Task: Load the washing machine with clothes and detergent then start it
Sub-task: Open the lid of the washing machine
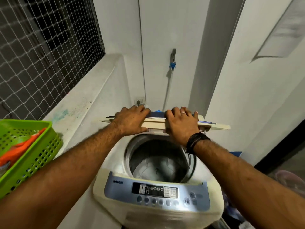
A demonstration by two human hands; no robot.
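Washer is standing directly below me, in the corner between the ledge on my left and the white wall on my right. Its lid is folded up at the back of the opening, and I am gripping it with both hands. My left hand is curling over the lid's top edge, fingers on the far side, thumb underneath on the near side. My right hand is doing the same just beside it, a ring showing on one finger and a dark band sitting on the wrist. The drum is lying open below my hands; something pale is showing at its bottom, but blur is keeping me from telling what it is. The control panel is facing me at the near edge, its buttons in a row under a dark display. A green basket is sitting at my left against the ledge, holding an orange cloth. A tap with a blue fitting is hanging on the back wall above the washer.
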